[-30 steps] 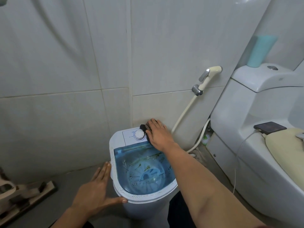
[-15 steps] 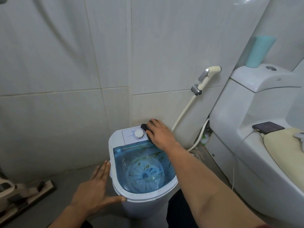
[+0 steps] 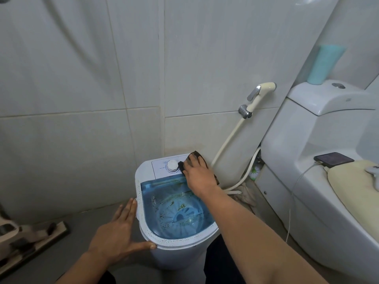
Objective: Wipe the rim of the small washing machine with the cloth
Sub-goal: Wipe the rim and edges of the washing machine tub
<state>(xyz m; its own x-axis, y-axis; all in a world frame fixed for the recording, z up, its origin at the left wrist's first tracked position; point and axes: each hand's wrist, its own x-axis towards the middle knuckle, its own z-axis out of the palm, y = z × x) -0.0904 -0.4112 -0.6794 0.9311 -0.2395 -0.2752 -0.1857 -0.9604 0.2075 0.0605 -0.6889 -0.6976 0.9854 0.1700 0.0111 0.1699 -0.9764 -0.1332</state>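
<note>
A small white washing machine (image 3: pixel 174 253) with a blue tub stands on the floor against the tiled wall; its rim (image 3: pixel 141 220) is speckled with dirt. My right hand (image 3: pixel 199 175) presses a dark cloth (image 3: pixel 196 155) flat onto the back right corner of the rim, beside the white dial (image 3: pixel 172 166). Most of the cloth is hidden under the hand. My left hand (image 3: pixel 117 236) lies with fingers spread against the machine's left side, thumb on the front rim, holding nothing.
A white toilet (image 3: pixel 320 181) stands close on the right, with a phone (image 3: pixel 334 159) and its cable on it and a teal cup (image 3: pixel 326 64) on the cistern. A bidet sprayer (image 3: pixel 258 97) and hose hang on the wall behind. A floor-cleaning tool (image 3: pixel 30 240) lies at left.
My right hand has slid the cloth slightly to the right along the back of the rim, away from the dial. My left hand has stayed against the machine.
</note>
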